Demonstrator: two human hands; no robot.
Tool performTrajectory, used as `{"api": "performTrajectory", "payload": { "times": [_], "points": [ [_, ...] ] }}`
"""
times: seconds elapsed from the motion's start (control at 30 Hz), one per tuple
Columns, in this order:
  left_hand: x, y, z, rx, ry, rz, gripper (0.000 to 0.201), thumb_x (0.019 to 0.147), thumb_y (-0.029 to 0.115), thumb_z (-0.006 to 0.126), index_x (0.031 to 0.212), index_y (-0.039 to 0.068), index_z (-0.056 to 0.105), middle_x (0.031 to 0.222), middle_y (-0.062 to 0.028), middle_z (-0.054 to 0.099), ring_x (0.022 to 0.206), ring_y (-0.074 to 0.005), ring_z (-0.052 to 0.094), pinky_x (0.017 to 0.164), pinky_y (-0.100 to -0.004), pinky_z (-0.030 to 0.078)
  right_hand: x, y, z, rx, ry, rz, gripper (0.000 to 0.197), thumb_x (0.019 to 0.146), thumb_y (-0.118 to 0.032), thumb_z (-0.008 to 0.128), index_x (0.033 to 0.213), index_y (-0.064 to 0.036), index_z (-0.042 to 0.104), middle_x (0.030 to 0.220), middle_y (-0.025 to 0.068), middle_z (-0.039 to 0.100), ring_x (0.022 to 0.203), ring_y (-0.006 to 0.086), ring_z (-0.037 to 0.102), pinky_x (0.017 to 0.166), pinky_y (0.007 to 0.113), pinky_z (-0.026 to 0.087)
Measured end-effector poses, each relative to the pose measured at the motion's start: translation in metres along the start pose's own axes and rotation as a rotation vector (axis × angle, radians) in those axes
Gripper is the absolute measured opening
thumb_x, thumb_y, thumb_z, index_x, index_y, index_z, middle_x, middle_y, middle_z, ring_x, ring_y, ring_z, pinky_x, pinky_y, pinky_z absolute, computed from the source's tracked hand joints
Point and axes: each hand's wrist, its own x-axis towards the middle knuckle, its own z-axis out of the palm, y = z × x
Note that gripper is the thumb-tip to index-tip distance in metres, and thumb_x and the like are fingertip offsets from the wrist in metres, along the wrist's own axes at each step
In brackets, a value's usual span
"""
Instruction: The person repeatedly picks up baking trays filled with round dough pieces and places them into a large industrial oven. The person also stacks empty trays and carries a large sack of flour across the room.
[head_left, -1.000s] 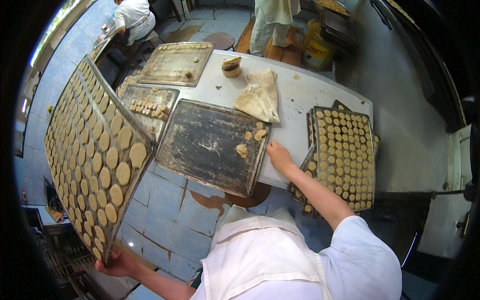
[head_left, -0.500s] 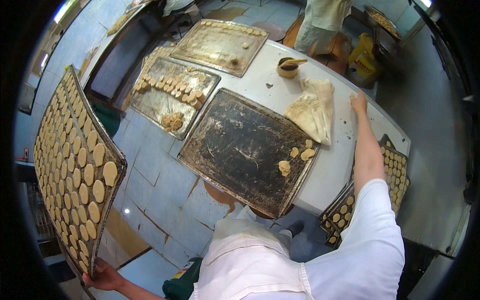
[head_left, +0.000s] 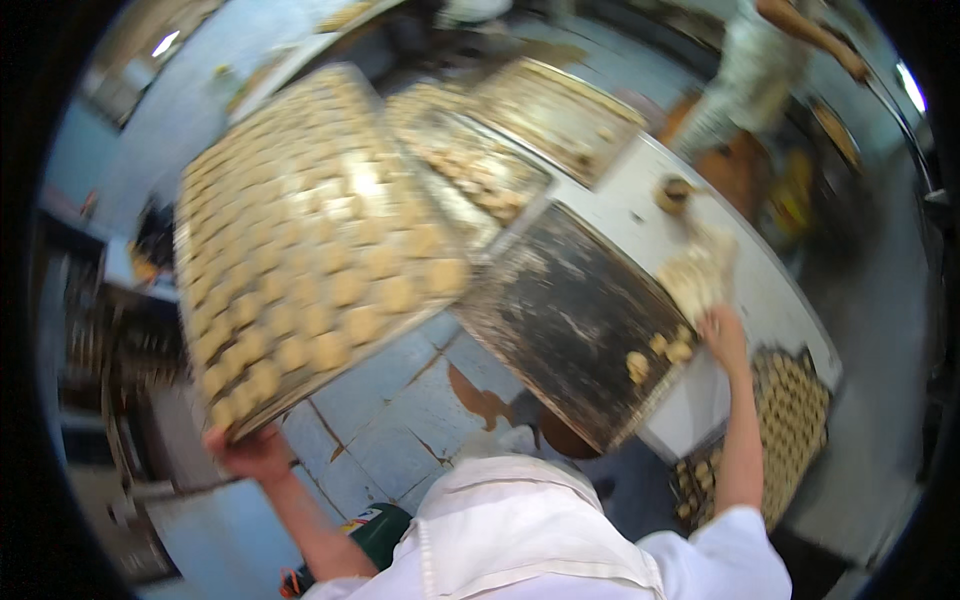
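My left grip [head_left: 254, 454] pinches the loaded tray [head_left: 378, 338]; right grip [head_left: 723, 336]: I cannot tell. Apparent step: carrying; next move needs level support.

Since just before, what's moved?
The left hand swung the tray of dough rounds right, toward the table, tipping it flatter. The right hand came back from the table's far edge to the cloth's near end. The dark tray and its dough scraps stayed put.
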Motion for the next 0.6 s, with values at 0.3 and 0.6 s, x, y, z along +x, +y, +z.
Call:
{"api": "performTrajectory", "payload": {
  "times": [0.3, 0.6],
  "points": [
    [0.021, -0.118, 0.127, -0.053, 0.121, -0.064, 0.08, 0.078, 0.013, 0.06, 0.15, -0.008, 0.034, 0.141, -0.0285, 0.053, 0.116, -0.0445, 0.065, 0.08, -0.0578, 0.066, -0.067, 0.065, 0.09, -0.2, 0.02, -0.076, 0.038, 0.085, -0.002, 0.068, 0.123, 0.0012, 0.061, 0.136, 0.0226, 0.056, 0.122, 0.0428, 0.053, 0.1, 0.048, 0.046],
    [-0.005, -0.112, 0.176, -0.046, 0.054, -0.025, 0.094, 0.076, 0.01, 0.065, 0.158, -0.001, 0.021, 0.145, -0.0261, 0.05, 0.117, -0.0373, 0.067, 0.079, -0.0456, 0.068, -0.042, 0.07, 0.113, -0.162, 0.084, 0.056, 0.02, 0.081, 0.005, 0.062, 0.098, -0.0013, 0.07, 0.1, 0.0179, 0.063, 0.102, 0.036, 0.058, 0.088, 0.045, 0.046]
  ]
}}
